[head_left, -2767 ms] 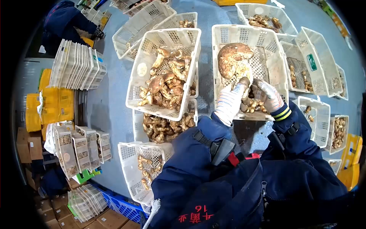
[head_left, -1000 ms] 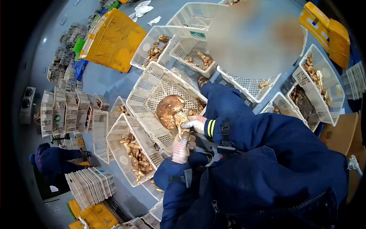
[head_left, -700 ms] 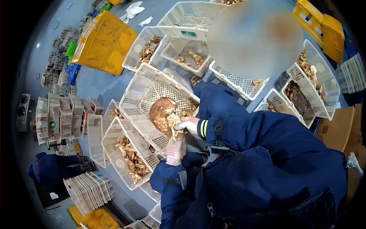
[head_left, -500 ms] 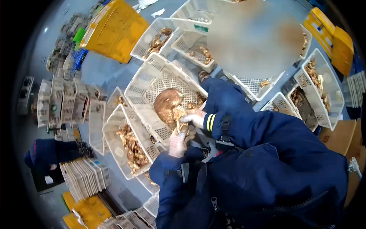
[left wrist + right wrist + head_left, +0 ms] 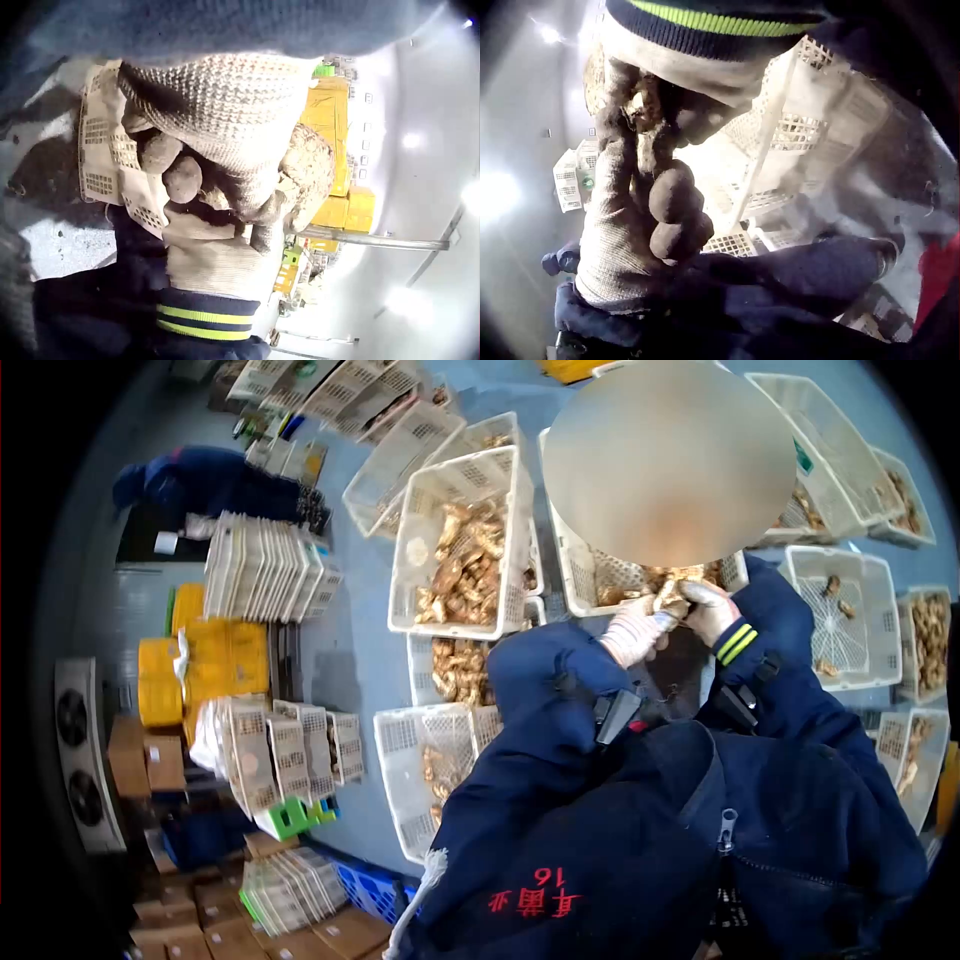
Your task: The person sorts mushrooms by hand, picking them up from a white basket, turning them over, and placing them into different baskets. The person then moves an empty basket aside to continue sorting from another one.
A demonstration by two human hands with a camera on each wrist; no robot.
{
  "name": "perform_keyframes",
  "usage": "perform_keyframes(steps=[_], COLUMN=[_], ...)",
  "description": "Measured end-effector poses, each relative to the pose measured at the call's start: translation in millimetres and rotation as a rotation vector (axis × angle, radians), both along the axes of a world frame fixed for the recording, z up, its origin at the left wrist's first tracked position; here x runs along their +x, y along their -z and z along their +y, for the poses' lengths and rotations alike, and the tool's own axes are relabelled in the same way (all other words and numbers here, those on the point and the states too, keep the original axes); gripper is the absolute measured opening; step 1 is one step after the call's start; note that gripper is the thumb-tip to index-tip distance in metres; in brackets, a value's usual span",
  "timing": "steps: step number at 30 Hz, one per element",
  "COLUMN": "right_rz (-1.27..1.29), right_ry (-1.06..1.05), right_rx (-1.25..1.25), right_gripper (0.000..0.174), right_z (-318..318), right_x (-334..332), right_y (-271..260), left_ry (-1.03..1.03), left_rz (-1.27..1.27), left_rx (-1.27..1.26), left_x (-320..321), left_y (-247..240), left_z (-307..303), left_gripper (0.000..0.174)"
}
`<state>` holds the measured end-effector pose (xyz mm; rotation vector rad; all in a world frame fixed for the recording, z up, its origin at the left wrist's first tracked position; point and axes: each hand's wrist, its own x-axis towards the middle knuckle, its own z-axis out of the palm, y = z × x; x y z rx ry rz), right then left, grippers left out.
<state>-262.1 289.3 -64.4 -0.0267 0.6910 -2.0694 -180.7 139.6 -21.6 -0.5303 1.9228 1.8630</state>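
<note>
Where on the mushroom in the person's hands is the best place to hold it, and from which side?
Probably the narrow lower part, from beneath on the person's side. The left hand and right hand both grip the mushroom low, while its rounded top bulges past the fingers, likely too broad to wrap.

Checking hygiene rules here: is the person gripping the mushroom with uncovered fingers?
No, the left hand and the right hand both wear knit gloves as they grip the mushroom.

Gloved left hand (image 5: 217,127) around mushroom (image 5: 311,176)
</note>
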Motion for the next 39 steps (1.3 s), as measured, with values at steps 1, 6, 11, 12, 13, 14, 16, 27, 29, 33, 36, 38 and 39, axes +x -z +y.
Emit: perform_keyframes(steps=[1, 6, 11, 12, 13, 14, 16, 27, 29, 33, 36, 38, 39], right_rz=[0.016, 0.184, 0.316, 0.376, 0.385, 0.35, 0.295, 0.748, 0.313, 0.299, 0.101, -0.058, -0.107], right_ry=[0.06, -0.103, -0.171, -0.118, -0.154, -0.203, -0.232, 0.187, 0.29, 0.706, 1.004, 1.199, 1.28], right_rx=[0.102, 0.038, 0.05, 0.108, 0.137, 0.118, 0.168, 0.475, 0.451, 0.243, 0.524, 0.485, 0.472], right_gripper=[0.029, 0.032, 0.035, 0.035, 0.035, 0.034, 0.033, 0.024, 0.027, 0.031, 0.031, 0.03, 0.029], right_z=[-1.5, -8.4, -36.3, -39.9, -41.0, -44.0, -45.7, 8.0, 46.5, 167.9, 281.4, 336.9, 365.9], right_x=[-3.5, 8.2, 37.5, 43.7, 49.8, 53.0, 50.8, 55.6, 65.3, 61.3, 91.8, 119.8, 135.8], right_y=[14.2, -29.8, -86.5, -89.6, -98.6, -102.5, -90.4, -88.2, -112.6, -64.0, -37.3, -19.1, -9.7], left_ry=[-0.025, -0.26, -0.391, -0.414, -0.435, -0.463, -0.512, -0.207, 0.031, -0.145, -0.069, -0.009, -0.002], left_rz=[-0.029, 0.293, 0.413, 0.435, 0.454, 0.468, 0.42, 0.309, 0.475, 0.212, 0.115, 0.004, -0.028], left_rx=[0.239, 0.362, 0.352, 0.357, 0.362, 0.304, 0.379, 0.209, 0.351, 0.404, 0.469, 0.558, 0.523], left_x=[0.2, 32.3, 74.0, 78.4, 83.0, 86.7, 87.8, 85.3, 74.7, 46.4, 32.3, 16.8, 12.9], left_y=[9.1, 7.0, -42.0, -45.1, -48.7, -52.9, -47.1, -37.2, -30.8, -10.9, 5.5, 20.6, 22.2], left_z=[0.2, 2.5, -6.4, -7.2, -6.5, -5.6, -5.6, 3.1, -16.4, -11.8, -6.3, -10.4, -4.8], left_gripper=[0.034, 0.03, 0.029, 0.03, 0.03, 0.032, 0.03, 0.038, 0.043, 0.07, 0.056, 0.056, 0.056])
